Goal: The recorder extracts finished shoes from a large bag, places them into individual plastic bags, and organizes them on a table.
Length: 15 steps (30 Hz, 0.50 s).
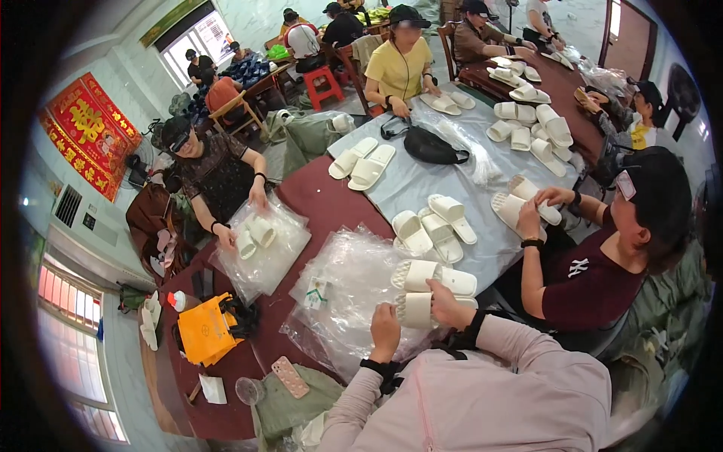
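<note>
A cream slide slipper [413, 309] is held low over the table between my hands. My right hand [452, 306] has its fingers bent around the slipper's strap side. My left hand [385, 331] pinches at its other end, fingers closed against the edge. Just beyond it lies a matching slipper [418, 276], sole down and apart from my fingers. Left of both, a wide stack of clear plastic bags [346, 279] covers the table, with a small white-and-green packet [315, 293] on top. Several more cream slippers [440, 235] rest past the pair.
Across the table a person bags slippers [256, 233]; another at right handles slippers [512, 209]. A black waist bag [433, 146] lies on the grey sheet. An orange bag [206, 330], a phone [291, 377] and a clear cup [249, 390] sit at near left.
</note>
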Tool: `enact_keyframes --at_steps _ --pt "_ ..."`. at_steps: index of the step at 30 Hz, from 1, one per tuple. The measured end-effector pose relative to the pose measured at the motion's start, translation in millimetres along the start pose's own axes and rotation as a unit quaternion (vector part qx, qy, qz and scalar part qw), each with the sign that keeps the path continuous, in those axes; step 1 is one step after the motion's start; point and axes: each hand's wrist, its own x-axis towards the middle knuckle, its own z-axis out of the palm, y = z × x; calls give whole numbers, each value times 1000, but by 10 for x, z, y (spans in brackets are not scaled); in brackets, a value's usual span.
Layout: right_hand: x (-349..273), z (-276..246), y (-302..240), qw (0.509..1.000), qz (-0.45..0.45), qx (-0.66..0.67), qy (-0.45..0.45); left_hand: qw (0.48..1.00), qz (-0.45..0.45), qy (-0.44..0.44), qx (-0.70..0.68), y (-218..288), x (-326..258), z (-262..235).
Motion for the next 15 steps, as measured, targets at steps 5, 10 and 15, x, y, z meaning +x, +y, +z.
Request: enact_keyframes --at_steps 5,10,15 --pt "24 118 24 997 -11 12 -73 999 34 -16 -15 -13 -5 -13" --pt "175 123 173 993 -12 -86 -86 997 63 -6 48 89 152 -130" --pt "-115 250 -121 995 55 30 -72 985 152 57 65 284 276 -182"
